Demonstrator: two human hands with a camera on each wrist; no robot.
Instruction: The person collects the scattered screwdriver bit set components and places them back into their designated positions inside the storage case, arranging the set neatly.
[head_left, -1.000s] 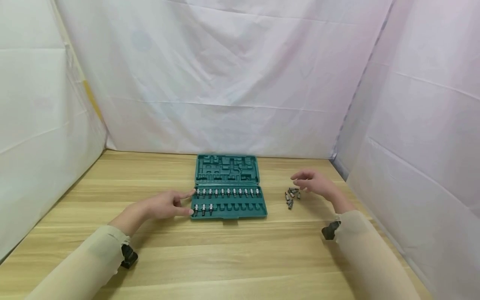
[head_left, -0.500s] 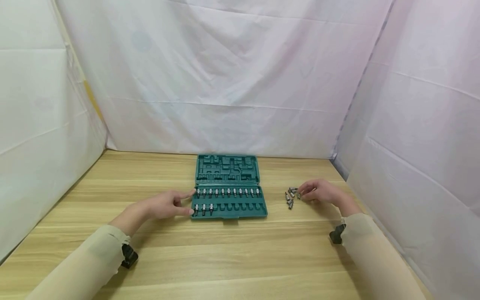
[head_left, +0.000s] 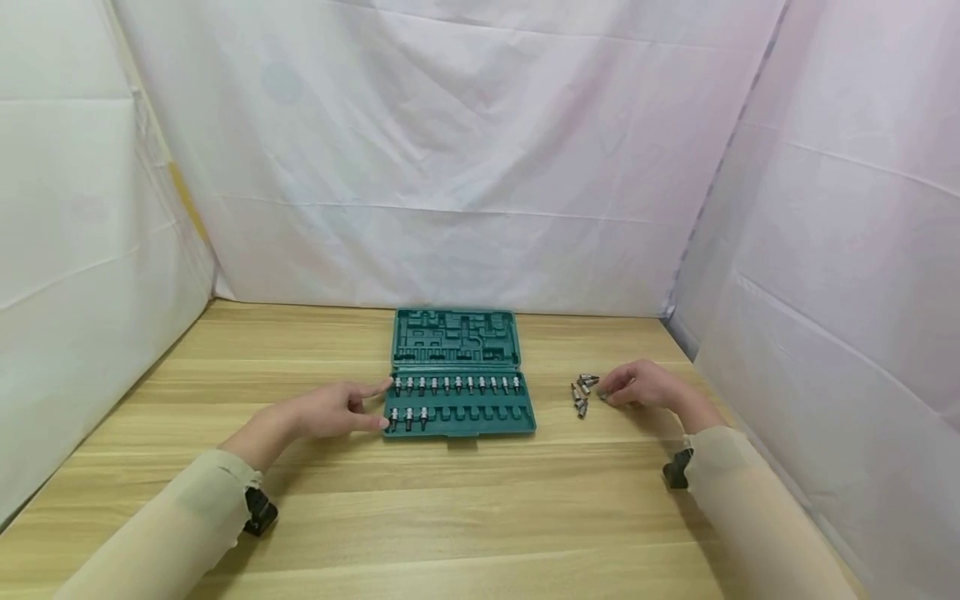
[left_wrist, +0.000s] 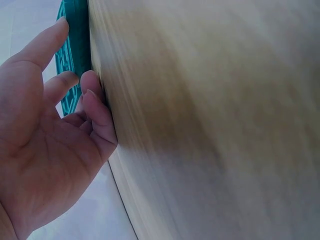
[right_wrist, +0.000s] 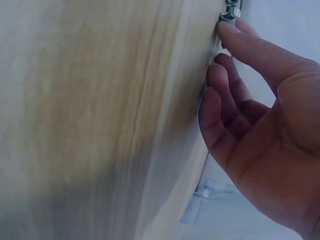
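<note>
A green plastic socket case [head_left: 487,400] lies opened flat on the wooden table, lid [head_left: 453,340] to the back. Silver bit sockets with dark tips fill its back row; several slots of the front row are bare beyond three sockets [head_left: 408,418] at left. My left hand [head_left: 326,410] touches the case's left side with spread thumb and index finger. To the right of the case, my right hand [head_left: 645,386] pinches a bit socket [right_wrist: 227,18] between thumb and index finger, low at the tabletop. Beside it lies a small pile of loose bit sockets [head_left: 582,408].
The wooden table [head_left: 450,517] runs back to a white cloth backdrop [head_left: 450,167]. White cloth also hangs at the left and right sides. Each wrist carries a black camera, such as the one below the right sleeve [head_left: 750,492].
My right hand has moved from above the pile down to its right side and taken hold of a bit socket, drawn slightly apart from the others. The left hand stays at the case.
</note>
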